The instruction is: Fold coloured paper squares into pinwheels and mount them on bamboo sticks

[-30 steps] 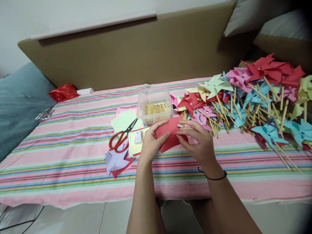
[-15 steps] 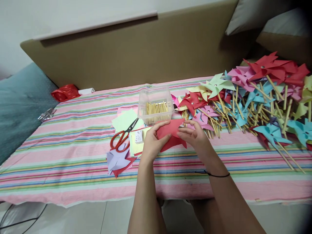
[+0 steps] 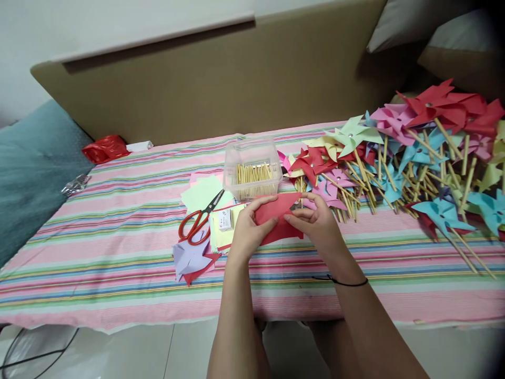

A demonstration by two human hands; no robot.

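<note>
A red sheet of paper (image 3: 278, 210), cut and partly folded, is held up between my two hands. My left hand (image 3: 252, 225) pinches its left side, thumb in front and fingers behind. At the right side, my right hand (image 3: 313, 217) has thumb and forefinger on the paper's edge near its middle. Just beyond the paper stands a clear plastic box (image 3: 233, 152) with short wooden sticks (image 3: 256, 176) in it. To the left lie red-handled scissors (image 3: 197, 223), a small white box (image 3: 225, 220) on a stack of yellow paper (image 3: 219, 239), and a lilac pinwheel cutout (image 3: 190, 258).
Many finished pinwheels (image 3: 351, 134) on wooden sticks are heaped at the right. Pale green paper sheets (image 3: 205, 193) lie left of the box. A red plastic bag (image 3: 105, 149) sits at the far left on the striped cloth (image 3: 130, 231), before the sofa back (image 3: 213, 84).
My right thumb and forefinger have moved slightly left along the red paper. Its lower right point, which stuck out before, now looks flatter. Nothing else has moved apart from a slight view shift.
</note>
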